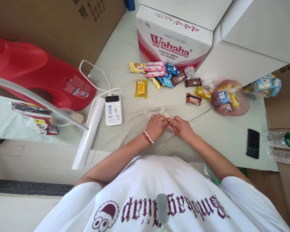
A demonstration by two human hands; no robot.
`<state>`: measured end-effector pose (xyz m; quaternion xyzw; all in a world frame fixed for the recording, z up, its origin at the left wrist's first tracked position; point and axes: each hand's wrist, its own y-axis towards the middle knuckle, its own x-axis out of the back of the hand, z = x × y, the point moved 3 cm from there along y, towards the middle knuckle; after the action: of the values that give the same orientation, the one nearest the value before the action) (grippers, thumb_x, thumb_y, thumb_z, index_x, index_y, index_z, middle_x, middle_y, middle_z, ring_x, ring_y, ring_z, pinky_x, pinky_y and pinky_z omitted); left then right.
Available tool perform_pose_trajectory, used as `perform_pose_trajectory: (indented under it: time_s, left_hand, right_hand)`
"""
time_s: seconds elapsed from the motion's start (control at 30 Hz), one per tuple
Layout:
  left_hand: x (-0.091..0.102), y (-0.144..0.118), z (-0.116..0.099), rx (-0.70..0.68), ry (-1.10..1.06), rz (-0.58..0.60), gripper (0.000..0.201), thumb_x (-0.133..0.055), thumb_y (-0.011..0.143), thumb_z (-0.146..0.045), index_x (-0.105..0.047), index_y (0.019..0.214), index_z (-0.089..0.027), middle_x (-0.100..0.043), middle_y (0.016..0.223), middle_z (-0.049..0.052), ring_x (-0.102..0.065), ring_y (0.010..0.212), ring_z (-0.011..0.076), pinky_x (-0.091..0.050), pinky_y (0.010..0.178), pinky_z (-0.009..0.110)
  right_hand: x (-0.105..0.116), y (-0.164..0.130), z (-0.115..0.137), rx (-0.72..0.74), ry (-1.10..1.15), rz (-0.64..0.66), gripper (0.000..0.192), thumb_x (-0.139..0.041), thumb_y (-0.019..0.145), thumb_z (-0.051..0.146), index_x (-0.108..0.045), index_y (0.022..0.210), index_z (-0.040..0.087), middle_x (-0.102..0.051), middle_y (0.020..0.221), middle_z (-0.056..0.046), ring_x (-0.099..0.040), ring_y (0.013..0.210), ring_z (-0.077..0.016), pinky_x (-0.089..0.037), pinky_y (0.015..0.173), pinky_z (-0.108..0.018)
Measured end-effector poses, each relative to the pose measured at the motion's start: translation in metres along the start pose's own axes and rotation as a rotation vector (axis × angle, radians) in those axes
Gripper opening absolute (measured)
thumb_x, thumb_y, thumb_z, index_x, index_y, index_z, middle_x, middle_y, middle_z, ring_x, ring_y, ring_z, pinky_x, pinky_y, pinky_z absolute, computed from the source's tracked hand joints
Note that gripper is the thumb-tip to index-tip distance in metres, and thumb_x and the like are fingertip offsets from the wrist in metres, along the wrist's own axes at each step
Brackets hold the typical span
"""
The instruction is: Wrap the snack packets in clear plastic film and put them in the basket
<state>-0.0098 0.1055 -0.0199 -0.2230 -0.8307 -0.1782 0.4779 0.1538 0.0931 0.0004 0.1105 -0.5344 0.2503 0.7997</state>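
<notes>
My left hand (157, 126), with a beaded bracelet at its wrist, is closed on a clear plastic bag (152, 111) at the table's middle. Its fingers pinch the bag's edge. Right beside it, my right hand (183, 129) also pinches the thin plastic, fingertips nearly touching the left ones. Part of the bag is hidden under my hands, and I cannot make out what, if anything, is inside. Beyond the hands lie a yellow-wrapped snack (141, 88), a brown-orange packet (193, 99) and a pile of small wrapped snacks (163, 75).
A pink translucent bowl (244, 103) holds more wrapped snacks at right, near a black phone (253, 143). On the left are a white power bank (114, 111), a plastic film roll (89, 135) and a red jug (38, 71). A Wahaha carton (171, 42) stands behind.
</notes>
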Motion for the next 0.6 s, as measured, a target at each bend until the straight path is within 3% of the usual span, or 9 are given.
perform_pose_trajectory:
  time_s: [0.13, 0.2, 0.3, 0.37, 0.4, 0.47, 0.53, 0.6]
  left_hand:
    - [0.007, -0.014, 0.021, -0.058, -0.362, -0.030, 0.021, -0.058, 0.088, -0.020, -0.078, 0.087, -0.023, -0.076, 0.089, 0.006, -0.067, 0.099, 0.0261, -0.048, 0.093, 0.044]
    - [0.012, -0.022, 0.035, 0.018, -0.617, -0.103, 0.021, -0.057, 0.088, -0.024, -0.078, 0.089, -0.024, -0.077, 0.090, 0.005, -0.070, 0.096, 0.0236, -0.052, 0.093, 0.041]
    - [0.023, -0.027, 0.058, 0.363, -0.791, -0.427, 0.025, -0.052, 0.093, -0.032, -0.074, 0.093, -0.021, -0.074, 0.086, 0.005, -0.069, 0.085, 0.0212, -0.055, 0.085, 0.037]
    - [0.033, -0.024, 0.067, 0.562, -0.655, -0.671, 0.030, -0.051, 0.095, -0.040, -0.070, 0.103, -0.019, -0.072, 0.097, 0.008, -0.067, 0.096, 0.0231, -0.054, 0.090, 0.039]
    - [0.037, -0.019, 0.068, 0.615, -0.550, -0.732, 0.035, -0.053, 0.095, -0.045, -0.068, 0.111, -0.018, -0.071, 0.108, 0.010, -0.065, 0.106, 0.0250, -0.052, 0.096, 0.041]
    - [0.041, -0.004, 0.067, 0.654, -0.365, -0.675, 0.050, -0.063, 0.089, -0.052, -0.062, 0.125, -0.018, -0.063, 0.131, 0.016, -0.055, 0.129, 0.0308, -0.044, 0.111, 0.048]
    - [0.040, 0.010, 0.066, 0.658, -0.248, -0.459, 0.060, -0.076, 0.079, -0.054, -0.062, 0.126, -0.019, -0.056, 0.144, 0.018, -0.041, 0.144, 0.0381, -0.034, 0.119, 0.056]
    - [0.036, 0.013, 0.066, 0.639, -0.182, -0.242, 0.055, -0.084, 0.070, -0.048, -0.067, 0.113, -0.020, -0.054, 0.146, 0.018, -0.033, 0.149, 0.0434, -0.030, 0.120, 0.061]
  right_hand:
    - [-0.030, -0.010, 0.004, -0.077, 0.000, -0.076, 0.044, -0.043, 0.104, 0.025, -0.063, 0.143, 0.030, -0.060, 0.095, -0.006, -0.052, 0.077, -0.0187, -0.039, 0.067, -0.028]
    - [-0.036, -0.011, 0.006, -0.109, -0.018, -0.074, 0.044, -0.043, 0.104, 0.024, -0.063, 0.142, 0.034, -0.060, 0.097, -0.006, -0.051, 0.082, -0.0204, -0.037, 0.067, -0.028]
    - [-0.040, -0.010, 0.010, -0.113, -0.058, -0.036, 0.046, -0.044, 0.104, 0.023, -0.060, 0.145, 0.039, -0.061, 0.102, -0.007, -0.051, 0.088, -0.0222, -0.037, 0.069, -0.029]
    - [-0.042, -0.010, 0.014, -0.089, -0.104, -0.011, 0.048, -0.042, 0.105, 0.022, -0.059, 0.147, 0.040, -0.062, 0.105, -0.008, -0.051, 0.090, -0.0231, -0.037, 0.071, -0.030]
    - [-0.042, -0.010, 0.016, -0.077, -0.130, -0.003, 0.049, -0.041, 0.105, 0.021, -0.058, 0.147, 0.039, -0.062, 0.105, -0.008, -0.051, 0.092, -0.0235, -0.037, 0.072, -0.031]
    - [-0.043, -0.010, 0.019, -0.061, -0.167, 0.015, 0.051, -0.039, 0.105, 0.019, -0.057, 0.149, 0.039, -0.061, 0.106, -0.009, -0.051, 0.094, -0.0241, -0.036, 0.073, -0.031]
    - [-0.041, -0.010, 0.019, -0.071, -0.165, 0.033, 0.052, -0.040, 0.105, 0.018, -0.057, 0.148, 0.039, -0.060, 0.106, -0.009, -0.051, 0.095, -0.0241, -0.035, 0.072, -0.031]
    - [-0.038, -0.010, 0.017, -0.101, -0.117, 0.049, 0.050, -0.041, 0.105, 0.019, -0.058, 0.147, 0.040, -0.059, 0.105, -0.008, -0.050, 0.093, -0.0233, -0.034, 0.071, -0.030]
